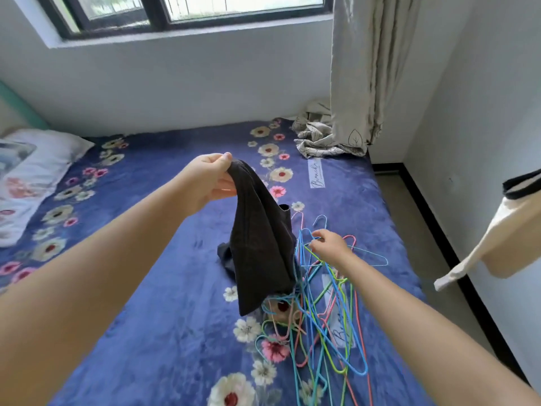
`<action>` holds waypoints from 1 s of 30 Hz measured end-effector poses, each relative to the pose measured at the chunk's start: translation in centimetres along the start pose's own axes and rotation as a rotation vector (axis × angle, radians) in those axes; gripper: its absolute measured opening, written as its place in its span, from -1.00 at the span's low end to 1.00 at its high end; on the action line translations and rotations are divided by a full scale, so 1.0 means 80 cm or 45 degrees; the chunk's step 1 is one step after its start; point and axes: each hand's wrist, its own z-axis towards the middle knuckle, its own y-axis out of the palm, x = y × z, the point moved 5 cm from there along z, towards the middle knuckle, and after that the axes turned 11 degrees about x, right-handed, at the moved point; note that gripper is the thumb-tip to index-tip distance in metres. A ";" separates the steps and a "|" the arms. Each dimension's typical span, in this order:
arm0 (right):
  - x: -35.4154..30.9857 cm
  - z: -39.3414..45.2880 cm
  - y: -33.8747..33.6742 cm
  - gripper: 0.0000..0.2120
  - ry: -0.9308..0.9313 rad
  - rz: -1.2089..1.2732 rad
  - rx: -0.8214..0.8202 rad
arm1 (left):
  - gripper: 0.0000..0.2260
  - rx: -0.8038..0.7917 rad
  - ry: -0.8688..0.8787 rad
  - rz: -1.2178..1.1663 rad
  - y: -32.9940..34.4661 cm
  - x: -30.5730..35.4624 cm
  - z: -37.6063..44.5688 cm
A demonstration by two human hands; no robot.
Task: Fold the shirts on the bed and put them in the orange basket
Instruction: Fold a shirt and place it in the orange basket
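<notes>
My left hand (209,180) pinches the top of a black shirt (260,244) and holds it up over the bed (164,288); the shirt hangs down and its lower part trails on the blue flowered blanket. To its right, my right hand (328,244) has its fingers curled round a blue wire hanger (369,256) at the top of a heap of coloured hangers (319,323). No orange basket is in view.
A white pillow (32,171) lies at the bed's left end. A crumpled leaf-print sheet (319,139) sits at the far right corner under a curtain (366,68). A cream cloth with black trim (509,235) hangs at the right, above the floor strip.
</notes>
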 end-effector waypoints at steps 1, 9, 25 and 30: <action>-0.016 -0.001 -0.003 -0.74 -0.021 0.123 -0.032 | -0.71 0.020 0.008 -0.079 -0.008 0.002 0.001; -0.180 -0.021 -0.126 -0.78 -0.418 0.391 -0.102 | -0.72 -0.019 0.262 -0.682 -0.050 0.117 -0.014; -0.374 -0.149 -0.313 -0.79 -0.921 0.644 0.393 | -0.50 -0.300 0.968 -0.640 -0.008 0.377 -0.129; -0.368 -0.152 -0.363 -0.82 -0.669 1.141 0.399 | -0.72 -0.259 0.901 -0.396 -0.006 0.365 -0.125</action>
